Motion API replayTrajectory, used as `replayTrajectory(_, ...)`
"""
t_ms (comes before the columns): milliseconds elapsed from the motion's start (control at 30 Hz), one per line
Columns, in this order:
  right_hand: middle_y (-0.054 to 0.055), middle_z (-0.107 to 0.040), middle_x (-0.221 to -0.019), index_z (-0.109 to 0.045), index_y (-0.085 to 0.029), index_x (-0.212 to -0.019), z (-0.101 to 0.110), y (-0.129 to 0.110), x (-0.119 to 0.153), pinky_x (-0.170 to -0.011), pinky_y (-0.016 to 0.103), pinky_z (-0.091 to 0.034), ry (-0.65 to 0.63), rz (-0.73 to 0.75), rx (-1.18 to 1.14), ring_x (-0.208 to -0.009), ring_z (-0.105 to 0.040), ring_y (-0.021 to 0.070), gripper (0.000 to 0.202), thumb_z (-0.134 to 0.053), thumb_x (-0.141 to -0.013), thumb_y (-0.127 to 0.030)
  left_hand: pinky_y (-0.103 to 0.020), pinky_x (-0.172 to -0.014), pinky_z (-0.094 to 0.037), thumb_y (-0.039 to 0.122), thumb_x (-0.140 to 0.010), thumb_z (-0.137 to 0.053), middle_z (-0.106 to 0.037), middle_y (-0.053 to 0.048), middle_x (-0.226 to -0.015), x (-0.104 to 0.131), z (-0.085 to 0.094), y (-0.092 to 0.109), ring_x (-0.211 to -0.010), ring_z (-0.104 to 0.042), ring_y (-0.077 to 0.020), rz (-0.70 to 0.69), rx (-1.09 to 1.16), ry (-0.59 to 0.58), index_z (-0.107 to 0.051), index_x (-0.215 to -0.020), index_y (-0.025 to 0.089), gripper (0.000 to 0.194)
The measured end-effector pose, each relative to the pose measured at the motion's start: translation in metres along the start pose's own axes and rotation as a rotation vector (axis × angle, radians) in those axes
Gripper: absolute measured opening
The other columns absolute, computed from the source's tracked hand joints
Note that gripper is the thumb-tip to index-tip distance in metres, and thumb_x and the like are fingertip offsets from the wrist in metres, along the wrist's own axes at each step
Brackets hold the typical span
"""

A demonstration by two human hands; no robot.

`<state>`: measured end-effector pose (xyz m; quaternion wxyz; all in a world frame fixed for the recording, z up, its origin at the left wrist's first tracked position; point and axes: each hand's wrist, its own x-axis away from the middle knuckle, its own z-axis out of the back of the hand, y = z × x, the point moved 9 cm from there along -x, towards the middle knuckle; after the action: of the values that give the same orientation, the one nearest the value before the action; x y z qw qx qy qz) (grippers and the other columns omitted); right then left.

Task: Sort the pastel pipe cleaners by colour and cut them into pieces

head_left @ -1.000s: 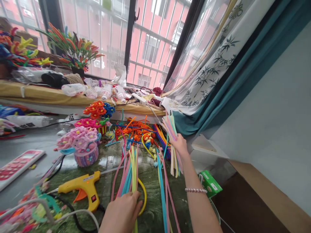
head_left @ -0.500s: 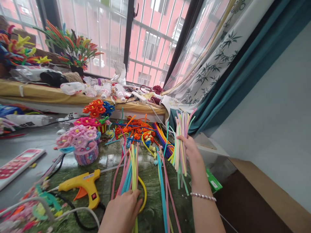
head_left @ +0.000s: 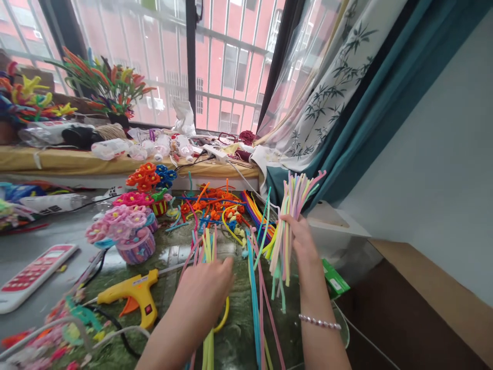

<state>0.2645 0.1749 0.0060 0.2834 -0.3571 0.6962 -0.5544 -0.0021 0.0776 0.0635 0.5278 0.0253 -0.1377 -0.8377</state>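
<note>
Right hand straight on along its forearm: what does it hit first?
Probably the teal curtain, near its lower end. The stems in the right hand would likely touch before the hand itself; depth is unclear from this one view.

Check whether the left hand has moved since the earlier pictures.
Yes. The left hand has moved forward, away from the body, judged against the yellow glue gun.
</note>
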Motion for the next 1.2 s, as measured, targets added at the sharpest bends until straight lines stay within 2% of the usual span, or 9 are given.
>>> replayTrajectory(67, -0.006, -0.064, -0.060, -0.058, -0.022, -0.083, 0.002, 0.005, -0.002, -0.049, 0.027, -0.052, 0.034, -0.003, -0.016, -0.053, -0.063, 0.0182, 0.039, -0.073, -0.047, -0.023, -0.047, -0.082, -0.050, 0.025, -0.093, -0.047, -0.073, -0.012, -0.095, -0.041, 0.013, 0.017, -0.095, -0.069, -0.0340, -0.046, 0.010, 0.037, -0.068, -0.099, 0.018, 0.023)
replayTrajectory(133, -0.006, -0.064, -0.062, -0.059, -0.021, -0.082, 0.004, 0.011, -0.005, -0.053, 0.026, -0.053, 0.064, -0.006, -0.024, -0.057, -0.063, 0.0182, 0.040, -0.075, -0.045, -0.020, -0.043, -0.087, -0.050, 0.031, -0.095, -0.047, -0.072, -0.008, -0.099, -0.090, 0.011, 0.026, -0.100, -0.067, -0.0267, -0.030, 0.027, 0.058, -0.065, -0.108, 0.021, 0.024)
replayTrajectory(267, -0.005, -0.066, -0.065, -0.059, -0.020, -0.085, 0.003, 0.027, -0.010, -0.057, 0.028, -0.053, 0.087, 0.001, -0.032, -0.062, -0.065, 0.0204, 0.045, -0.077, -0.044, -0.019, -0.042, -0.084, -0.054, 0.039, -0.093, -0.057, -0.065, -0.007, -0.113, -0.172, -0.017, 0.025, -0.096, -0.065, -0.0203, 0.091, 0.068, 0.052, -0.061, -0.115, 0.016, 0.032)
replayTrajectory(367, -0.004, -0.068, -0.068, -0.060, -0.020, -0.089, 0.001, 0.038, -0.014, -0.059, 0.031, -0.054, 0.091, 0.017, -0.022, -0.064, -0.067, 0.0231, 0.048, -0.077, -0.044, -0.020, -0.043, -0.085, -0.054, 0.037, -0.092, -0.059, -0.064, -0.008, -0.116, -0.201, -0.035, 0.024, -0.100, -0.064, -0.0214, 0.165, 0.093, 0.057, -0.060, -0.117, 0.016, 0.033)
replayTrajectory(667, 0.000, -0.072, -0.078, -0.062, -0.020, -0.100, -0.001, 0.054, -0.011, -0.062, 0.034, -0.055, 0.079, 0.017, 0.037, -0.068, -0.069, 0.0264, 0.052, -0.075, -0.050, -0.024, -0.041, -0.084, -0.055, 0.034, -0.091, -0.061, -0.064, -0.007, -0.115, -0.219, -0.062, 0.014, -0.099, -0.064, -0.0210, 0.249, 0.182, -0.034, -0.061, -0.115, 0.016, 0.030)
replayTrajectory(800, 0.001, -0.073, -0.081, -0.062, -0.020, -0.103, -0.003, 0.053, -0.008, -0.062, 0.034, -0.054, 0.069, 0.013, 0.037, -0.069, -0.069, 0.0269, 0.055, -0.075, -0.050, -0.024, -0.040, -0.081, -0.055, 0.033, -0.091, -0.061, -0.064, -0.007, -0.113, -0.225, -0.063, 0.008, -0.096, -0.065, -0.0204, 0.222, 0.257, -0.048, -0.060, -0.115, 0.016, 0.030)
replayTrajectory(900, 0.001, -0.073, -0.083, -0.063, -0.020, -0.104, -0.004, 0.051, -0.007, -0.066, 0.034, -0.054, 0.068, 0.019, 0.037, -0.074, -0.069, 0.0277, 0.057, -0.076, -0.049, -0.023, -0.039, -0.079, -0.056, 0.035, -0.091, -0.061, -0.065, -0.006, -0.111, -0.227, -0.050, 0.011, -0.093, -0.065, -0.0205, 0.177, 0.321, -0.003, -0.061, -0.113, 0.015, 0.030)
replayTrajectory(1067, 0.001, -0.071, -0.079, -0.061, -0.018, -0.106, -0.003, 0.044, -0.002, -0.066, 0.035, -0.053, 0.082, 0.014, 0.023, -0.074, -0.068, 0.0283, 0.060, -0.078, -0.049, -0.023, -0.037, -0.076, -0.056, 0.035, -0.092, -0.059, -0.066, -0.005, -0.105, -0.227, -0.012, 0.023, -0.088, -0.065, -0.0180, 0.036, 0.457, 0.124, -0.062, -0.109, 0.015, 0.026)
replayTrajectory(1200, 0.001, -0.072, -0.086, -0.058, -0.017, -0.113, -0.014, 0.025, 0.004, -0.068, 0.034, -0.055, 0.009, 0.051, -0.079, -0.077, -0.068, 0.0259, 0.062, -0.075, -0.054, -0.023, -0.029, -0.064, -0.054, 0.035, -0.092, -0.059, -0.065, -0.001, -0.087, -0.221, 0.006, 0.042, -0.071, -0.063, -0.0129, -0.125, 0.586, 0.147, -0.063, -0.095, 0.013, 0.022)
